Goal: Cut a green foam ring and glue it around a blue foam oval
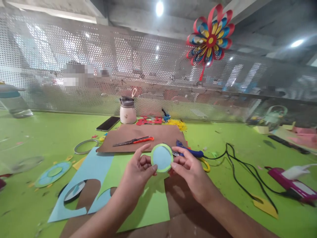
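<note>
A round paper disc [162, 158], light blue with a green rim, is held upright between both hands just above the table. My left hand [137, 172] pinches its left edge with thumb and fingers. My right hand [189, 170] grips its right edge, fingers curled. Below the hands lie a green paper sheet [146, 201] and a light blue sheet [81, 178] with round holes cut out. Red-handled scissors [135, 140] rest on a brown cardboard sheet [143, 137] behind the disc. Blue and yellow scissors [195, 154] lie right behind my right hand.
A green table [235, 145] carries a phone [108, 123], a small jar [127, 110], paper scraps, a ring [86, 146], a blue-green disc [52, 173], a black cable [245, 175] and a pink glue gun [292, 185]. A paper pinwheel flower [210, 38] hangs on the perforated screen.
</note>
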Available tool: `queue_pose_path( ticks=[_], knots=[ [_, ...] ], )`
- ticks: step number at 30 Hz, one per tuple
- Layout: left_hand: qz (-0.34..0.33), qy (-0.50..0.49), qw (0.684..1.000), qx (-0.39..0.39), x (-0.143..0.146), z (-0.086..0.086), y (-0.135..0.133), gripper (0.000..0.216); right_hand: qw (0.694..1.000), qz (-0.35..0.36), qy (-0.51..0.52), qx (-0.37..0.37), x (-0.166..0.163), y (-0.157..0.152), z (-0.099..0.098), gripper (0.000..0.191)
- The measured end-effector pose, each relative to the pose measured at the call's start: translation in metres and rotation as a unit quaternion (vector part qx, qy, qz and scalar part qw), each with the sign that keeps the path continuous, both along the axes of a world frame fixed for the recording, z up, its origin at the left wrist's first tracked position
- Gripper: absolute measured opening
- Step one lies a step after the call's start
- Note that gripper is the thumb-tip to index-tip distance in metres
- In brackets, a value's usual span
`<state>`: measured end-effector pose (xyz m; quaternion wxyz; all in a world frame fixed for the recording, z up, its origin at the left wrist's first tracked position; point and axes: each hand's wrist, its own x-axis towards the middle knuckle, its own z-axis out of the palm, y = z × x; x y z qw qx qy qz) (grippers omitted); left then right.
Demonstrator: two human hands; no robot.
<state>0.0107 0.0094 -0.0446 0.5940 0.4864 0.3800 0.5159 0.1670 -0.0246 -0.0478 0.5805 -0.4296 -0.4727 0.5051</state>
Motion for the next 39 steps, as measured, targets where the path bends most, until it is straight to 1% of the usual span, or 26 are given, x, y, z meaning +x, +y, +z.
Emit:
queue_pose_path(
  ticks=[5,9,11,13,18,23,25,27,30,34,39],
  knots=[
    [-0.003,0.002,1.0,0.016,0.002,-0.004,0.0,0.064,1.0,-0.011,0.017,0.022,0.003,0.0,0.001,0.034],
    [0.004,-0.001,1.0,0.019,0.004,-0.004,0.0,0.062,0.997,-0.05,0.027,0.051,0.009,0.001,-0.001,0.027],
    [0.006,-0.003,1.0,0.019,0.004,-0.004,-0.001,0.062,0.997,-0.063,0.022,0.048,0.012,0.002,-0.002,0.022],
    [0.007,-0.003,1.0,0.02,0.004,-0.004,-0.001,0.062,0.998,-0.055,0.011,0.03,0.011,0.004,-0.002,0.021],
    [0.001,-0.004,1.0,0.017,0.006,-0.008,-0.002,0.063,1.0,-0.012,-0.007,-0.011,0.003,0.003,0.0,0.029],
    [-0.022,0.005,1.0,0.002,0.005,-0.005,-0.002,0.059,1.0,-0.014,-0.001,-0.013,-0.001,0.0,0.001,0.038],
    [-0.038,0.003,0.999,-0.02,0.003,-0.002,-0.003,0.054,1.0,-0.01,0.001,-0.013,-0.001,-0.001,0.0,0.04],
    [-0.051,-0.015,0.998,-0.045,0.0,0.002,-0.005,0.041,1.0,-0.004,-0.001,-0.017,-0.001,-0.002,-0.002,0.042],
    [-0.055,-0.026,0.997,-0.046,-0.004,0.006,-0.009,0.025,1.0,0.004,-0.011,-0.023,-0.003,-0.003,-0.003,0.042],
    [-0.057,-0.015,0.996,-0.06,-0.004,0.007,-0.009,0.023,0.999,0.016,-0.008,-0.03,-0.006,-0.004,-0.007,0.042],
    [-0.059,-0.015,0.996,-0.072,-0.003,0.004,-0.007,0.023,0.999,0.028,-0.021,-0.028,-0.011,-0.006,-0.01,0.04]
  ],
)
